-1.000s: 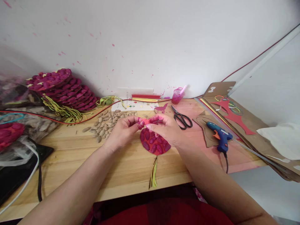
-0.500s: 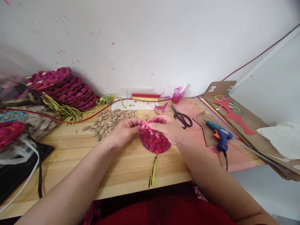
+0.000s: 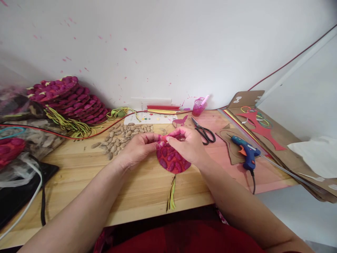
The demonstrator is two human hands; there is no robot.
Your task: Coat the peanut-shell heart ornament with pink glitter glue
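A round red disc (image 3: 176,162) covered with purple-painted peanuts lies on the wooden table, its yellow and dark tassel (image 3: 171,196) hanging towards the front edge. Over the disc's upper part, both hands meet at a small red piece (image 3: 164,138). My left hand (image 3: 144,146) pinches it from the left with thumb and forefinger. From the right, my right hand (image 3: 185,142) grips the same piece between thumb and fingers and covers the disc's upper right. The exact shape of the small piece is hidden by the fingertips.
Loose peanuts (image 3: 116,140) lie behind my left hand. Black scissors (image 3: 204,133), a pink cup (image 3: 199,107) and a blue glue gun (image 3: 247,151) are to the right. Peanut-covered discs (image 3: 76,100) are stacked at the left. A red cable (image 3: 119,119) crosses the back.
More of the small red piece shows between the fingertips, and the fingers of my right hand have shifted slightly over the disc. The whole view has moved a little.
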